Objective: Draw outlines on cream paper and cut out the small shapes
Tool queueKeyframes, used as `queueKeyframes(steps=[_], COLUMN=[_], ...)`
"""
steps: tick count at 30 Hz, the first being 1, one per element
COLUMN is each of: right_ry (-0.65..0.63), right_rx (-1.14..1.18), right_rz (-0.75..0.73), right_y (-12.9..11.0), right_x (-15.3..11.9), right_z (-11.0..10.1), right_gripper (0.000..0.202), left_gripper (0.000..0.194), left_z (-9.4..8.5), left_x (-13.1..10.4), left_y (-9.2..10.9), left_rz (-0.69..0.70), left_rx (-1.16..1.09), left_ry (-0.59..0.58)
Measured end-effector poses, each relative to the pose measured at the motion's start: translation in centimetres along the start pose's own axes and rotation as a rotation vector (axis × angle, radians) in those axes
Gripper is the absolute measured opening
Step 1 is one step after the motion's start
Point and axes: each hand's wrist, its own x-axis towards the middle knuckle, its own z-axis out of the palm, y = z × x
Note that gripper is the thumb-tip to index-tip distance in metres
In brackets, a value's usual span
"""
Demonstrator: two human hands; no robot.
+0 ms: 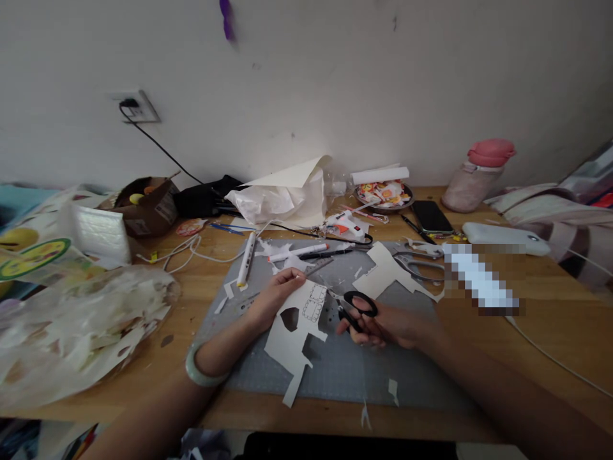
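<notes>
My left hand (278, 295) pinches the upper left edge of a white paper sheet (287, 342) with ragged cut edges and a hole in it. Small dark outlines are drawn on its upper right part. My right hand (376, 322) has its fingers in the black-handled scissors (360, 304), whose blades point left at the paper's upper right edge beside the drawing. The blade tips are partly hidden by the paper. Under both hands lies a grey cutting mat (253, 358). Another cut paper piece (385, 275) rests on the mat beyond my right hand.
Markers (246, 259), paper scraps and larger grey-handled scissors (421, 268) lie on the mat. Behind are a glue gun (347, 227), a bowl of cutouts (383, 195) and a phone (431, 217). A pink-lidded bottle (474, 182) stands right; a plastic bag (86, 332) lies left.
</notes>
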Motion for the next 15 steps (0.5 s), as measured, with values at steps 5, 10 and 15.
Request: queueKeyframes(steps=[5, 10, 15], right_ry=[-0.029, -0.017, -0.007], right_rx=[0.022, 0.049, 0.082], right_rz=[-0.002, 0.007, 0.012], right_y=[0.03, 0.06, 0.04], right_x=[0.04, 0.0, 0.05], right_z=[-0.12, -0.1, 0.06], right_gripper=[0.07, 0.061, 0.056], left_gripper=[0.032, 0.03, 0.025], left_z=[-0.07, -0.04, -0.03], left_x=[0.0, -0.06, -0.17], left_y=[0.08, 0.29, 0.56], left_rz=[-0.008, -0.011, -0.019], left_rx=[-0.016, -0.035, -0.042], left_ry=[-0.009, -0.008, 0.0])
